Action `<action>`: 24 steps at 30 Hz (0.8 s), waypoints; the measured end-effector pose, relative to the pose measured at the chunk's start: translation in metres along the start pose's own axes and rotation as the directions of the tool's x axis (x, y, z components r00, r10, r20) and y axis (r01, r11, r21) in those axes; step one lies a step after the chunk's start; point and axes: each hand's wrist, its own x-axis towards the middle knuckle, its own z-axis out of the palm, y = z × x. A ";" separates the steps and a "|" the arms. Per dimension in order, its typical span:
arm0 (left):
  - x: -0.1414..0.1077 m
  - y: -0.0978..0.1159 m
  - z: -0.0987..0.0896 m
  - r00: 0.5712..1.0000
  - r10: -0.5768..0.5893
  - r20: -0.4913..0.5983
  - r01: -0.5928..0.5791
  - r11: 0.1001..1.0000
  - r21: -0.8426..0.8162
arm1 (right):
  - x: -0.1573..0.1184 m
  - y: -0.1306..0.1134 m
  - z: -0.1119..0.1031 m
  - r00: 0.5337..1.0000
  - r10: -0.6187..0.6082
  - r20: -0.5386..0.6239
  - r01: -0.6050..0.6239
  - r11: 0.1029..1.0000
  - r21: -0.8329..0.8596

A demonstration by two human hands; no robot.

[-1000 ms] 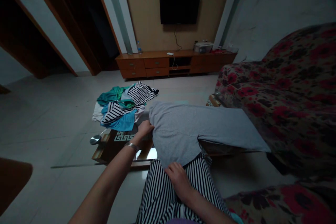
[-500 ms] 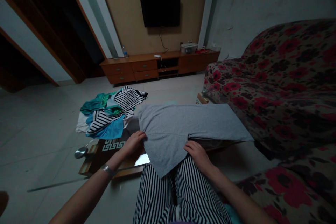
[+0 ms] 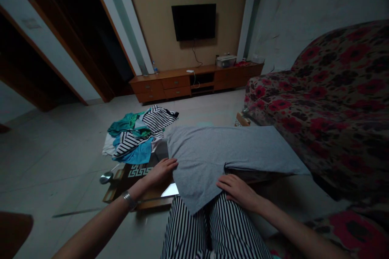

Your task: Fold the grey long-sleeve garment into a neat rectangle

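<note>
A grey shirt lies spread over the low table, its near sleeve hanging to a point above my striped trousers. My left hand, below a silver bracelet, rests at the shirt's left edge; its fingers are close together, and whether they pinch the cloth is unclear. At the sleeve's right edge lies my right hand, palm down with its fingers stretched out and the fingertips touching the cloth. The shirt's body extends right, past the tabletop.
Striped, green and blue clothes are piled at the table's far left. A flowered sofa stands on the right. Beyond the table are a wooden cabinet and a wall television. A round metal object is at the table's left end.
The whole view has shifted, so things appear lower and further right. My right hand's fingers look flatter and more stretched out at the sleeve's edge. The shirt lies much as before.
</note>
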 end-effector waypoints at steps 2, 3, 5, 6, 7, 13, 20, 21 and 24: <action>-0.006 0.004 0.011 0.998 -0.042 -0.042 0.041 0.999 -0.015 | 0.001 -0.002 0.004 0.999 0.032 -0.019 -0.032 0.999 -0.003; -0.010 0.006 0.015 0.997 -0.054 -0.056 0.053 0.998 -0.026 | 0.000 -0.003 0.006 0.998 0.044 -0.036 -0.044 0.999 -0.011; -0.018 0.011 0.019 0.996 -0.068 -0.064 0.064 0.997 -0.051 | -0.004 -0.002 0.014 0.996 0.050 -0.077 -0.053 0.998 -0.034; -0.021 0.014 0.019 0.996 -0.073 -0.058 0.069 0.996 -0.063 | -0.006 -0.001 0.019 0.994 0.047 -0.096 -0.051 0.998 -0.048; -0.024 0.018 0.017 0.996 -0.081 -0.049 0.077 0.994 -0.072 | -0.008 0.001 0.023 0.992 0.042 -0.115 -0.050 0.997 -0.065; -0.029 0.037 0.008 0.995 -0.099 0.015 0.100 0.990 -0.104 | -0.008 0.007 0.045 0.957 0.030 -0.288 -0.079 0.984 -0.159; -0.047 0.059 0.013 0.994 -0.093 0.056 0.098 0.991 -0.088 | -0.010 -0.012 0.026 0.923 -0.031 -0.384 -0.006 0.996 -0.094; -0.051 0.065 0.016 0.993 -0.110 0.038 0.112 0.992 -0.064 | -0.010 -0.015 0.020 0.922 -0.047 -0.384 0.019 0.997 -0.077; -0.059 0.087 0.031 0.968 -0.234 -0.089 0.236 0.972 0.017 | -0.008 -0.021 0.005 0.933 -0.096 -0.348 0.089 0.995 -0.038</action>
